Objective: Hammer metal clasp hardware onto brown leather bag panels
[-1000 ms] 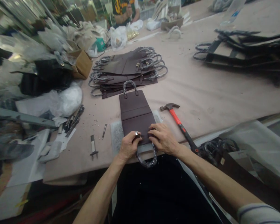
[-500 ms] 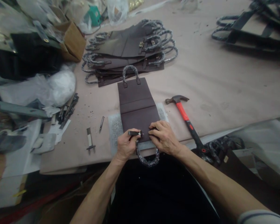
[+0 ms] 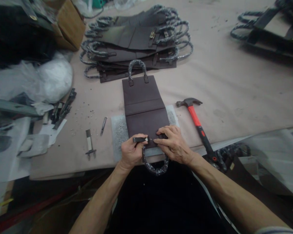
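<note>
1. Right now the person bends over a dark brown leather bag panel [image 3: 143, 110] lying flat on the tabletop [image 3: 234, 94], its near end resting on a pale foam pad [image 3: 118, 133] at the table's edge.
2. Their left hand [image 3: 130, 152] is clenched around a small dark tool [image 3: 139, 139], perhaps a punch or marker, held level with its tip pointing right toward the panel's near edge.
3. Their right hand [image 3: 173, 144] lies flat on the same edge, fingers pressing the leather down just beside the tool's tip; it pins rather than grasps.
4. Below both hands the wrapped near handle [image 3: 156, 167] hangs over the table's edge; the far handle [image 3: 137, 66] lies flat at the other end.
5. As I judge it, the step in hand is placing the tool at a spot near the handle's fixing point. What exactly sits under the tip I cannot tell.
6. A red-handled claw hammer [image 3: 196, 122] lies just right of the pad, untouched. If the tool is a punch, the next move would call for keeping it steady while the right hand lets go of the leather.
7. A stack of similar panels [image 3: 134, 42] lies beyond, and loose small tools [image 3: 90, 144] sit to the left.
</note>
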{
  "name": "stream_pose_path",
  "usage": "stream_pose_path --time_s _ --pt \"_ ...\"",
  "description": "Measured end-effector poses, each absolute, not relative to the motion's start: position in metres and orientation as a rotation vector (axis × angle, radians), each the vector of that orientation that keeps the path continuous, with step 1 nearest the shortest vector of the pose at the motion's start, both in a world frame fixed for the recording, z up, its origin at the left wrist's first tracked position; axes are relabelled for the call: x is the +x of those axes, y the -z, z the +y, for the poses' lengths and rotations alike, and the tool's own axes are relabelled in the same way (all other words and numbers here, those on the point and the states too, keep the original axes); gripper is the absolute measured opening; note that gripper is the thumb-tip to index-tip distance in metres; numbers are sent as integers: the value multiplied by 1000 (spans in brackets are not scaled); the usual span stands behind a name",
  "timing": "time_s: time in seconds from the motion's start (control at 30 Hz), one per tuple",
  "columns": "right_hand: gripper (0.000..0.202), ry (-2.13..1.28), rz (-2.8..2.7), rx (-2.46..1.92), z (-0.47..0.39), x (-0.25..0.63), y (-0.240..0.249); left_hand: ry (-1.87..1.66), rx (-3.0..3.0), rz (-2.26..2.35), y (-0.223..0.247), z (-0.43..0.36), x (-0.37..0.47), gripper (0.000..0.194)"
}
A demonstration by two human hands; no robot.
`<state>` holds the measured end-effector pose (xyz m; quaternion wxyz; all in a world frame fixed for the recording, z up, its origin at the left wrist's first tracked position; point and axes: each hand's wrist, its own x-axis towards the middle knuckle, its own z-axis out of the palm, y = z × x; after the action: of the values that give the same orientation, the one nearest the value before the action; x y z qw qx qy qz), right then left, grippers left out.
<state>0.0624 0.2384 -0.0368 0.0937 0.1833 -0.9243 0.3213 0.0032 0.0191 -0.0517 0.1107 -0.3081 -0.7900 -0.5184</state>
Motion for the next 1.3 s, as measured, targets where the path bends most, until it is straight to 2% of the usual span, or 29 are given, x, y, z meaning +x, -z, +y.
stream_pose_path --time_s 0.13,0.27,0.33,0.63,1.3 --pt "24 -944 -2748 562 239 61 36 1517 -1013 -2268 53 20 5 12" --pt "24 -968 -2754 551 238 59 35 1768 -532 -2375 52 21 4 8" --pt "24 -975 -2749 547 238 58 34 1822 -516 -2386 50 22 3 8" --pt "20 -1024 -2698 543 238 59 35 1627 -812 -2407 42 29 0 11" --pt "13 -1100 -2636 503 240 61 38 1379 -881 -2424 40 41 5 11"
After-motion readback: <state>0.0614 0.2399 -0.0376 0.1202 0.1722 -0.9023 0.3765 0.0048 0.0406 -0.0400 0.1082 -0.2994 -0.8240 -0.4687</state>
